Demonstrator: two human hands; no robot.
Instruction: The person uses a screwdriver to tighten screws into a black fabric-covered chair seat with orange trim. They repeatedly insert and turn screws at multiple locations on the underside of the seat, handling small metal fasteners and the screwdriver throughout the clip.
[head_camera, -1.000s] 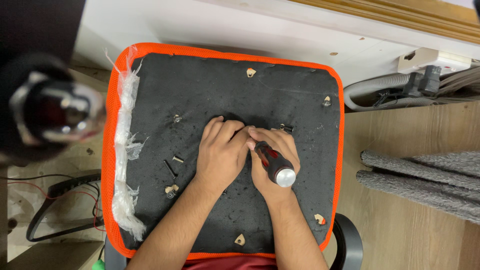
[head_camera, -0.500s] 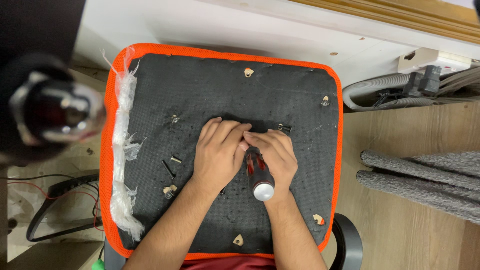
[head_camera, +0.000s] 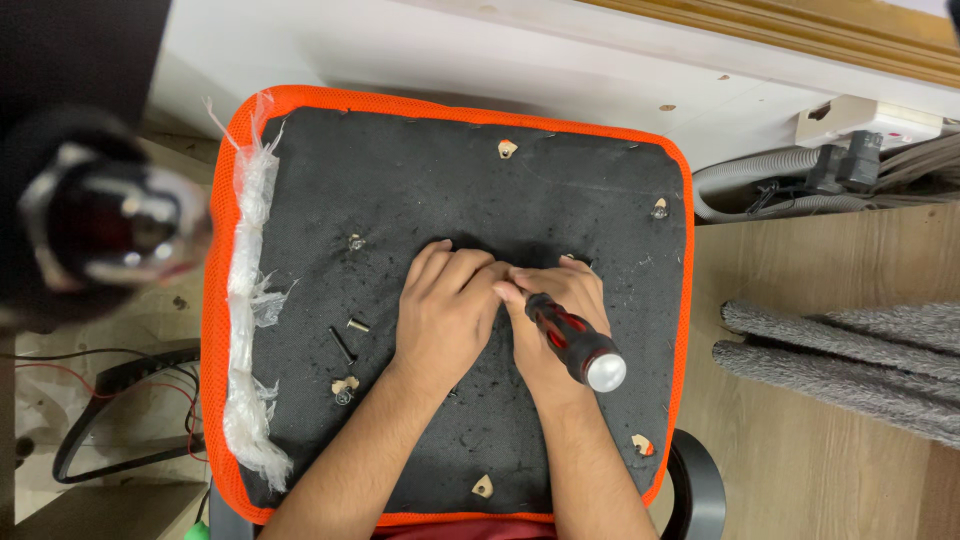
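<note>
An upturned chair seat (head_camera: 560, 180) with a black fabric underside and an orange mesh rim lies below me. My right hand (head_camera: 560, 325) grips a screwdriver (head_camera: 575, 345) with a red and black handle and a silver cap, its tip pressed into the seat's middle. My left hand (head_camera: 445, 305) rests flat on the fabric beside it, fingers touching the right hand near the tip. The screw under the tip is hidden by my fingers.
Loose black and brass screws (head_camera: 345, 340) lie left of my hands. Torn clear plastic (head_camera: 245, 300) hangs along the seat's left rim. A blurred dark cylinder (head_camera: 100, 230) looms at the left. Grey corrugated hose (head_camera: 760, 170) and a grey mat (head_camera: 850, 350) lie at the right.
The screwdriver handle has swung: tilted right a second ago, then more upright toward me, now leaning right again. Both hands stay in the same spot.
</note>
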